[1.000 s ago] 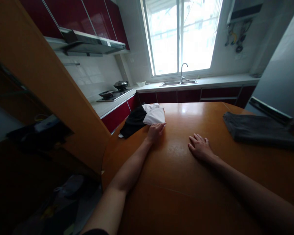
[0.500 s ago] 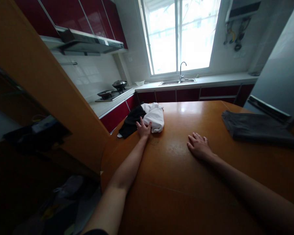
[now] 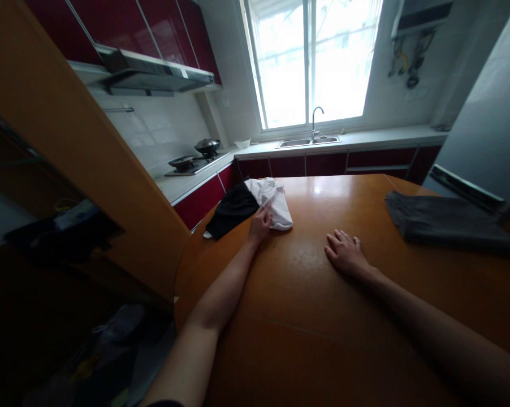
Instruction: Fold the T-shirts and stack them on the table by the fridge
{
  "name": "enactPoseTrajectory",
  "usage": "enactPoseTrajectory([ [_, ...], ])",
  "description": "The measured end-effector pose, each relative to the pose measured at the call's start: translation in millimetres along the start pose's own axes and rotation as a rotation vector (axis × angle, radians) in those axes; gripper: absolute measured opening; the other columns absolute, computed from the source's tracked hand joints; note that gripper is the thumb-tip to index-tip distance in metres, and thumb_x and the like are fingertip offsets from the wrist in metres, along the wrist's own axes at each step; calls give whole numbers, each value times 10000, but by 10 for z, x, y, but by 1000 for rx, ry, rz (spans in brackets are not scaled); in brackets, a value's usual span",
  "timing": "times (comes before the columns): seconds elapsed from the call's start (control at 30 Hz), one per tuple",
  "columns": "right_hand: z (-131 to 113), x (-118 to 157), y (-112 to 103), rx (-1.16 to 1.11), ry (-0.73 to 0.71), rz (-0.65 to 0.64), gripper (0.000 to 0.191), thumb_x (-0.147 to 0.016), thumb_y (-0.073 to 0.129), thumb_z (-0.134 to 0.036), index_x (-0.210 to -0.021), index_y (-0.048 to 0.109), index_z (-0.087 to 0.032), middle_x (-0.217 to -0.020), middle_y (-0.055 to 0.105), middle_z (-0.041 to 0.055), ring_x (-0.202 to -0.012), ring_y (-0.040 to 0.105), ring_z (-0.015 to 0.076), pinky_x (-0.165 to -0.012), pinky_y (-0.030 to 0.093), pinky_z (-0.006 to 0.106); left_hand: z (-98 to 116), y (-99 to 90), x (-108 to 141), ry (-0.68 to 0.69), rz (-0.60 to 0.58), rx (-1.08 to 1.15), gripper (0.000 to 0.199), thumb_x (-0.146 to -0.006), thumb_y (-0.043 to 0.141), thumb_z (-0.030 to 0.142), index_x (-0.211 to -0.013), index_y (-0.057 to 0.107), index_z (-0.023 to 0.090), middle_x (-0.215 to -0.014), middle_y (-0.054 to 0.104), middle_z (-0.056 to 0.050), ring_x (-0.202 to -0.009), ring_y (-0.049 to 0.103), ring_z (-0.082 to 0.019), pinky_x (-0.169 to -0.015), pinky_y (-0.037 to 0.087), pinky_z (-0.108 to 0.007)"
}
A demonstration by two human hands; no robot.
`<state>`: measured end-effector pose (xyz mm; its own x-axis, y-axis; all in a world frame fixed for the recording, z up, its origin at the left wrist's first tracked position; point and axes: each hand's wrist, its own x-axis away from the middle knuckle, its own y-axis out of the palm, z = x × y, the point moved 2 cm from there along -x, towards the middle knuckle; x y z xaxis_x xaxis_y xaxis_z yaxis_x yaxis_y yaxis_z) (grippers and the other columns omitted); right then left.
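My left hand (image 3: pixel 260 223) is at the near edge of a bundle of clothing on the table, its fingers drawn together on the white cloth (image 3: pixel 280 212). The fingertips are partly lost against the fabric. A black cloth (image 3: pixel 233 210) lies crumpled against the white one on the left; whether both belong to one garment I cannot tell. My right hand (image 3: pixel 346 252) rests flat on the wooden table (image 3: pixel 297 294) with its fingers a little spread, holding nothing. To the right of it lies a folded dark grey cloth (image 3: pixel 445 223).
Beyond the table is a counter with a sink (image 3: pixel 310 142) under the window. A lidded wok (image 3: pixel 207 147) and a pan (image 3: pixel 182 163) stand on the stove at left. A wooden post (image 3: pixel 123 186) rises by the table's left side; a fridge (image 3: pixel 488 130) stands at right.
My left hand has shifted slightly right, its spread fingers now drawn together. The white cloth's near corner has moved right and lies flatter, with more black cloth showing. My right hand stayed put.
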<state>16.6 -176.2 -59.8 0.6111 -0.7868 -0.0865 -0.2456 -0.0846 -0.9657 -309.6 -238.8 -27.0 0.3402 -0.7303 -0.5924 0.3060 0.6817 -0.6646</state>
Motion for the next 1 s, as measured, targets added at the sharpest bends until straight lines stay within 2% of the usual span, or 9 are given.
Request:
enactPoseTrajectory([
  [0.17,-1,8,-13,-24,0,9,562,-993,381,-465,-1475,483,-194,-1614,342,151,-1501,246,299,-1186,132,559,370,137,95,318,-204,-3,465,-972,501,244,-1421,557,137,-1463,551,-130,-1400,473,-247,-1185,371,-375],
  [0.33,15,-3,-18,-131,9,57,540,-993,369,-426,-1464,475,-185,-1583,403,138,-1482,296,287,-1187,146,556,741,150,236,494,-346,-1,489,-983,467,217,-1471,490,206,-1472,549,-85,-1339,542,-199,-1128,448,-338],
  [0.43,67,-32,-27,-283,49,138,535,-1006,321,-412,-1462,472,-175,-1504,511,137,-1419,408,280,-1185,188,535,1016,180,373,635,-402,4,455,-1003,457,227,-1455,501,193,-1454,567,-94,-1293,584,-190,-1086,477,-313],
  [0.53,145,-77,-41,-443,84,259,560,-1010,282,-414,-1440,495,-127,-1433,572,167,-1320,521,284,-1144,318,473,1310,245,560,789,-472,-26,370,-1015,475,267,-1366,585,231,-1382,633,-81,-1160,673,-190,-992,526,-315],
  [0.67,192,-134,-50,-596,-35,440,565,-995,316,-431,-1401,539,-107,-1400,587,176,-1296,538,277,-1111,398,419,1569,273,747,931,-452,-37,343,-999,518,290,-1330,608,280,-1361,655,-59,-1053,716,-180,-892,546,-302],
  [0.77,152,-139,-31,-640,-213,451,511,-981,401,-444,-1361,596,-164,-1374,607,147,-1283,548,280,-1110,414,452,1573,223,700,858,-294,-17,285,-977,519,229,-1224,661,242,-1169,742,-40,-935,727,-156,-827,546,-272],
  [0.83,108,-119,-13,-607,-322,395,464,-964,479,-448,-1337,629,-217,-1393,601,122,-1295,539,289,-1108,417,482,1481,175,572,659,-153,-36,251,-976,499,201,-1146,683,221,-1067,754,-42,-916,714,-162,-848,542,-288],
  [0.9,67,-88,-1,-532,-398,333,413,-935,563,-428,-1296,668,-256,-1400,603,103,-1290,541,305,-1105,411,508,1328,140,423,420,-68,-97,253,-981,498,201,-1161,675,213,-1153,726,-72,-1068,676,-198,-953,515,-341],
  [1.0,31,-59,-10,-441,-432,295,318,-908,619,-338,-1202,721,-277,-1334,649,90,-1231,577,310,-1069,425,505,1036,149,265,161,-148,-241,363,-955,600,301,-1305,622,210,-1422,579,-129,-1349,499,-291,-1104,412,-453],
])
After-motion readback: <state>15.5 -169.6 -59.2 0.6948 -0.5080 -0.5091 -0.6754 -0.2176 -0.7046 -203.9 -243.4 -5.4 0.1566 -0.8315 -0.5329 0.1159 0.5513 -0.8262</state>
